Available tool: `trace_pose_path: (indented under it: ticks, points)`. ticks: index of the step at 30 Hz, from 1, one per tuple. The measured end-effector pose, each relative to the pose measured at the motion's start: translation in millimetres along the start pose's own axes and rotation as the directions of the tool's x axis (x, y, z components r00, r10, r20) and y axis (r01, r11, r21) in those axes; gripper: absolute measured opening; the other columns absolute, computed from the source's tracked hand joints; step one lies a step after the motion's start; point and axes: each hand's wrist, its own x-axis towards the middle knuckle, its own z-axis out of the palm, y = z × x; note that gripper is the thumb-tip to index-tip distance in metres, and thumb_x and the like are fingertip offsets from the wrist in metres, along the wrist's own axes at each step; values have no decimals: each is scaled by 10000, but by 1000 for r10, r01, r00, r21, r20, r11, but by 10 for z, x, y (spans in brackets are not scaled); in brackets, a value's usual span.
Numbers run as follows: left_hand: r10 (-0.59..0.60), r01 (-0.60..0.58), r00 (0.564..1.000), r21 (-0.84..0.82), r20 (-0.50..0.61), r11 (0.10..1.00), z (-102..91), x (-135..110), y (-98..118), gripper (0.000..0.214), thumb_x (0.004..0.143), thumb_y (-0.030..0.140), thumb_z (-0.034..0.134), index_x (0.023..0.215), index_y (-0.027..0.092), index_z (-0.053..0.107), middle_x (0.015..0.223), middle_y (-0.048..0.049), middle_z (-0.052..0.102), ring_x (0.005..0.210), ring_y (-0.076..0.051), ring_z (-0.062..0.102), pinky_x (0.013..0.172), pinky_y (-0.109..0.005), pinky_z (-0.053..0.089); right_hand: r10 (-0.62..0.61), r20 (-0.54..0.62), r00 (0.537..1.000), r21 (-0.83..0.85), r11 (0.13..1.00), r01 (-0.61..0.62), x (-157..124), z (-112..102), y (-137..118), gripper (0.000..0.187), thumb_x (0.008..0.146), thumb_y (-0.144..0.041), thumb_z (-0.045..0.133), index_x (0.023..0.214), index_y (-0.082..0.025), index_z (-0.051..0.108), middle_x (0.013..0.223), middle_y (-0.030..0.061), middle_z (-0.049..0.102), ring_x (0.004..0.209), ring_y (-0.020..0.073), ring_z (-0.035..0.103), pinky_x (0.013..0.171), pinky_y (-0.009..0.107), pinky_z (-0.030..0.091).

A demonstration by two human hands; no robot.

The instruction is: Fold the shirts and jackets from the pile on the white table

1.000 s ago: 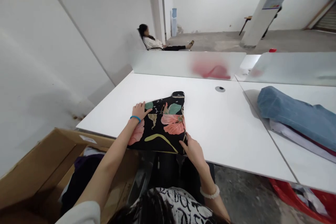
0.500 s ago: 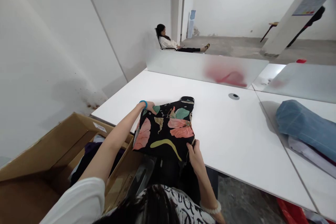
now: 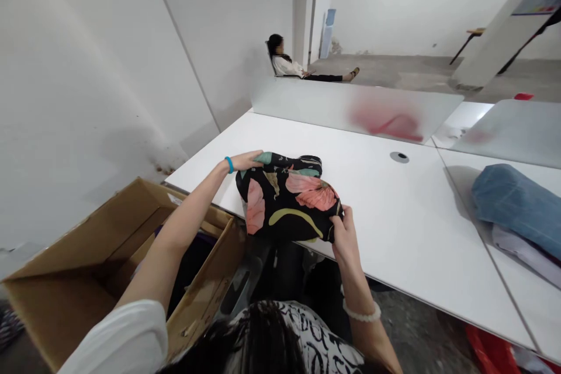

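A black garment with a coral flower print [image 3: 293,201] is bunched and partly folded at the front edge of the white table [image 3: 407,228]. My left hand [image 3: 248,160] grips its far left part, fingers closed on the cloth. At the near right corner my right hand [image 3: 344,227] pinches the fabric between thumb and fingers. The near part of the garment is raised and doubles over toward the far part. Its exact kind cannot be made out.
An open cardboard box [image 3: 219,257] with dark clothes in it stands at the left. Folded denim [image 3: 512,201] lies on light cloth at the right. A frosted divider [image 3: 315,102] runs along the back; beyond it a person [image 3: 287,64] sits in a chair.
The near edge of the garment has been lifted and folded away from me, so it now looks shorter. My right hand has moved up and right with its corner.
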Motion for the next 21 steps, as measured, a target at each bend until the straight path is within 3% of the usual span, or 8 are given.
trace_pose_path:
  ticks: [4,10,16,19,21]
  points:
    - [-6,-10,999,-309,-51,951,-449,-433,-274,329,772,289,571,1065,138,570,1014,-57,654,971,-177,598,867,-301,463,-42,125,991,110,993,28,144,293,-315,190,754,-273,418,935,-224,387,758,-32,407,651,114,414,565,201,373]
    - [-286,114,931,-566,-225,816,-1061,-1585,-806,367,787,208,597,1124,85,522,963,-47,642,866,-146,605,875,-355,480,-126,402,907,151,986,70,76,1193,-630,172,737,-217,407,906,-225,381,782,-32,429,699,119,437,608,216,382]
    - [-559,346,775,-542,-295,766,-1372,-2829,-1430,348,863,177,548,1177,46,476,986,-46,650,881,-130,592,919,-370,466,-183,673,717,141,983,118,-173,2305,-624,167,753,-171,377,910,-224,362,753,-35,431,670,125,446,619,238,390]
    - [-640,447,676,-487,-365,750,-1314,-3332,-1763,357,899,222,511,1224,87,452,1046,-36,659,918,-138,605,907,-347,480,-268,756,597,156,960,233,-266,2745,-563,148,760,-153,365,889,-224,353,771,-30,463,707,130,482,680,258,415]
    - [-674,512,623,-446,-396,735,-1137,-3569,-1931,387,900,250,510,1252,105,440,1089,-39,661,940,-147,610,890,-331,491,-281,818,502,106,931,349,-331,2965,-480,160,775,-140,369,916,-214,372,809,-13,519,759,143,523,722,276,432]
